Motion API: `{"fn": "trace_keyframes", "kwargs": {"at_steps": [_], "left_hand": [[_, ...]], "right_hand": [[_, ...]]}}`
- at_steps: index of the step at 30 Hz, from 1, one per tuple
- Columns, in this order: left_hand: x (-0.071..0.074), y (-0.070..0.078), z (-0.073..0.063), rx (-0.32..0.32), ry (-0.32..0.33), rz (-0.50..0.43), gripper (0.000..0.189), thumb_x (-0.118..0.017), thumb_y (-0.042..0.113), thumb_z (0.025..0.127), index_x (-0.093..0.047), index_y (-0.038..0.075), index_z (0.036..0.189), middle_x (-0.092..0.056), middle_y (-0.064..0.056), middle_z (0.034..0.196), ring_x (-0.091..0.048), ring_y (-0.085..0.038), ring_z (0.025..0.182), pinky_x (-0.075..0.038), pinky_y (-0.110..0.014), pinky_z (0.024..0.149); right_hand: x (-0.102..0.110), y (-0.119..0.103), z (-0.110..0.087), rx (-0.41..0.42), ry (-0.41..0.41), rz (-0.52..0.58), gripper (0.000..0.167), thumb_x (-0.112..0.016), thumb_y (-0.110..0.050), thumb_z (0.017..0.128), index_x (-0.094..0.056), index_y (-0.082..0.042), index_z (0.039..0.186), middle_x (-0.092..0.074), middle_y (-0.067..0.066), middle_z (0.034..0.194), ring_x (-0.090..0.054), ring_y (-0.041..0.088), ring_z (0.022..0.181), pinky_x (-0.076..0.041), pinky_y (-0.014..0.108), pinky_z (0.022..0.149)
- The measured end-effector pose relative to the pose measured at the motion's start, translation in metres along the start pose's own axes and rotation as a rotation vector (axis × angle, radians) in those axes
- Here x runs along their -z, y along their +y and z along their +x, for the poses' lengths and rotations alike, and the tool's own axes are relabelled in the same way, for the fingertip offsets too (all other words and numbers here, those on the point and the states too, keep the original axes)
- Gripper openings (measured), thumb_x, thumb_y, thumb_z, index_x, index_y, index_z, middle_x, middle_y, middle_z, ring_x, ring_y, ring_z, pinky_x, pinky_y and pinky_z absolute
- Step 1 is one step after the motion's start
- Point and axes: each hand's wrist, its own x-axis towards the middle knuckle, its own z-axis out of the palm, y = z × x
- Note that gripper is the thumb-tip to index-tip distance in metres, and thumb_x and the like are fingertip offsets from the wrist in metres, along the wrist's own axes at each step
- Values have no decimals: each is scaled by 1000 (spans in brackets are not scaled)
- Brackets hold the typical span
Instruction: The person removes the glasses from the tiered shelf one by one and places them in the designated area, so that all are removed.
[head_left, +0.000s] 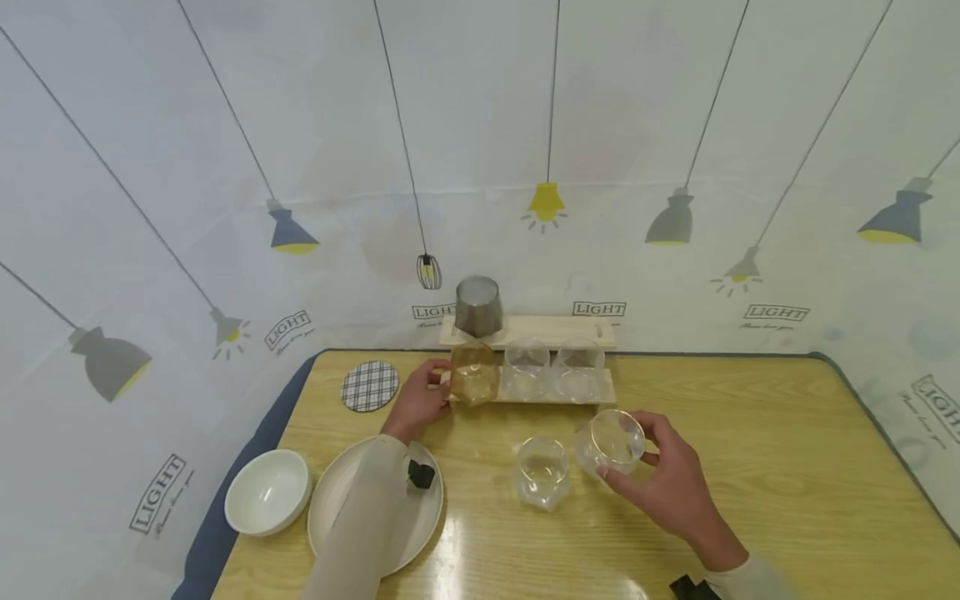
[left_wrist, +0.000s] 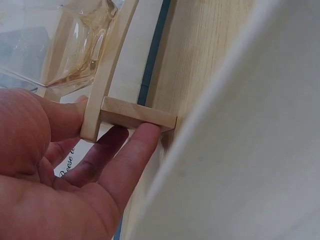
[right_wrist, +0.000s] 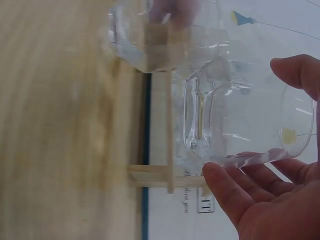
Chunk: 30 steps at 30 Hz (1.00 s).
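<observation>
A two-tier wooden rack [head_left: 551, 332] stands against the back wall. At its left end my left hand [head_left: 420, 402] grips the lower board, fingers against the wooden support [left_wrist: 137, 114] in the left wrist view. An amber glass [head_left: 474, 372] and two clear glasses, one in the middle [head_left: 527, 369] and one at the right [head_left: 579, 371], sit on the lower tier; a grey glass [head_left: 478, 307] is on the upper. My right hand [head_left: 671, 483] holds a clear gold-rimmed glass [head_left: 611, 442] between thumb and fingers, in front of the rack. Another clear glass [head_left: 542, 473] is beside it, on the table.
Under my left forearm lies a large pale plate [head_left: 427, 533]. A white bowl [head_left: 267, 492] stands left of it, and a checked round coaster [head_left: 370, 386] lies behind. The wooden table [head_left: 787, 450] ends at the lamp-printed wall covering [head_left: 750, 167].
</observation>
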Motion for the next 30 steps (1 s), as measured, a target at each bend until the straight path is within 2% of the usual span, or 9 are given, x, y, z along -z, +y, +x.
{"fn": "trace_keyframes", "kwargs": {"at_steps": [6,12,18,26,30], "left_hand": [[2,0,0,11,9,-1,34,-57,10,109,-57,15,143,-59,-21,131,-68,-27,105,-64,-39,82],[1,-1,1,-2,13,1,34,-56,8,109,-57,13,143,-59,-21,132,-68,-26,104,-64,-39,81],[-2,2,-1,6,6,-3,35,-56,9,109,-58,16,143,-59,-21,132,-68,-25,102,-64,-38,80],[-1,2,-1,-1,14,17,34,-56,9,109,-59,16,142,-61,-20,129,-68,-25,101,-64,-39,80],[-1,3,-2,0,19,13,33,-56,8,108,-59,15,141,-60,-21,128,-68,-24,98,-64,-38,78]], "right_hand": [[-14,16,-8,-92,-70,20,73,-93,-29,83,-52,-11,140,-65,10,132,-61,35,127,-62,53,93],[-23,24,-13,-157,-74,23,76,-96,-29,79,-52,-7,138,-64,14,131,-61,36,126,-63,49,92],[-22,29,-21,-212,-73,5,79,-96,-32,79,-50,-7,138,-63,15,133,-60,37,126,-63,47,92],[-18,26,-22,-222,-75,-2,85,-97,-38,77,-50,-3,139,-62,18,134,-60,40,129,-63,45,92],[-14,26,-20,-198,-79,-65,90,-95,-47,77,-49,-3,140,-62,18,137,-60,39,130,-60,51,97]]}}
